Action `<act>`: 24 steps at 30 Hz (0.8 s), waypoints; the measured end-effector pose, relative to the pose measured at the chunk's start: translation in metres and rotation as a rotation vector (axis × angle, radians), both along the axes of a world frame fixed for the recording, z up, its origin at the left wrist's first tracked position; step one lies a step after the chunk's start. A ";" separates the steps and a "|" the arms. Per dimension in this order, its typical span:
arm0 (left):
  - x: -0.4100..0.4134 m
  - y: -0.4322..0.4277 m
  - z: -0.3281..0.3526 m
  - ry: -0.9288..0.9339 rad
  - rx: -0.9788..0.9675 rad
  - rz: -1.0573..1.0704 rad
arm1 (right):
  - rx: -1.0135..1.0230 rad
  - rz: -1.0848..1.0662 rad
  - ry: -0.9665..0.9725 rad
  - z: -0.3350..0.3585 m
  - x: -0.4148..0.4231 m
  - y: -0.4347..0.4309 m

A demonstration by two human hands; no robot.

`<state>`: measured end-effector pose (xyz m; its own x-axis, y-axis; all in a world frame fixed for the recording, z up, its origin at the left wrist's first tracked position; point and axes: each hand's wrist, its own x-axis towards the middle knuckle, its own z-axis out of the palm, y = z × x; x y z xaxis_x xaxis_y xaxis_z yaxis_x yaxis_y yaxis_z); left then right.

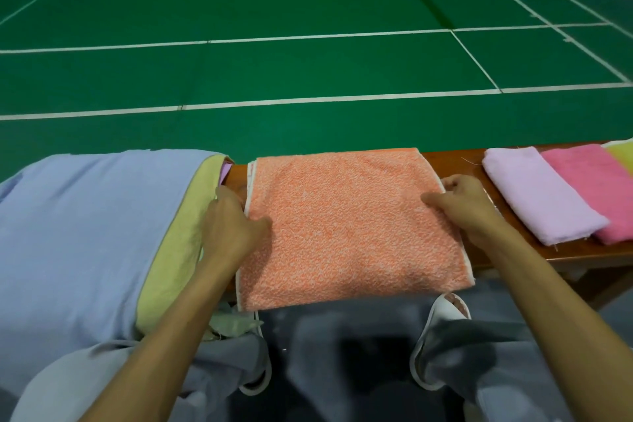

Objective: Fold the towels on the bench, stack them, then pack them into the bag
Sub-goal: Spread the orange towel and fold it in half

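Both hands gripped the orange-and-white speckled terry towel [346, 233] lying flat on the brown wooden tabletop [455, 161].

The left hand [233, 229] pinched the towel's 9 o'clock edge with its thumb on top, and the right hand [466, 205] held the 3 o'clock edge with curled fingers. At 3 o'clock from it a folded lilac towel [537, 195] touched a folded pink towel [596, 181]. At 9 o'clock a light blue cloth [85, 233] covered a yellow-green one [174, 243]. At 12 o'clock spread green court floor [308, 72].
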<state>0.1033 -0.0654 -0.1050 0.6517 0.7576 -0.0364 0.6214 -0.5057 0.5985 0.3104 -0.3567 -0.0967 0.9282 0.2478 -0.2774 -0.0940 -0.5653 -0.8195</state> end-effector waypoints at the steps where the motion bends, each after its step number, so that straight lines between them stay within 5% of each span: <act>1: 0.000 0.002 0.003 0.033 -0.024 0.011 | 0.050 0.001 0.044 -0.001 0.001 -0.001; 7: 0.005 0.014 0.007 0.119 -0.175 -0.092 | 0.104 0.083 0.183 0.003 0.007 -0.005; 14: -0.002 0.027 0.028 -0.282 -0.686 -0.056 | 0.248 0.086 0.170 0.024 0.002 -0.015; 24: -0.008 0.042 0.041 -0.678 -0.548 -0.205 | 0.550 0.226 -0.199 0.044 0.016 -0.030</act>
<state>0.0955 -0.0237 -0.0641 0.7855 0.6132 0.0832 -0.0248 -0.1032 0.9944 0.3262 -0.3867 -0.0525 0.8569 0.5016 0.1190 0.1627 -0.0441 -0.9857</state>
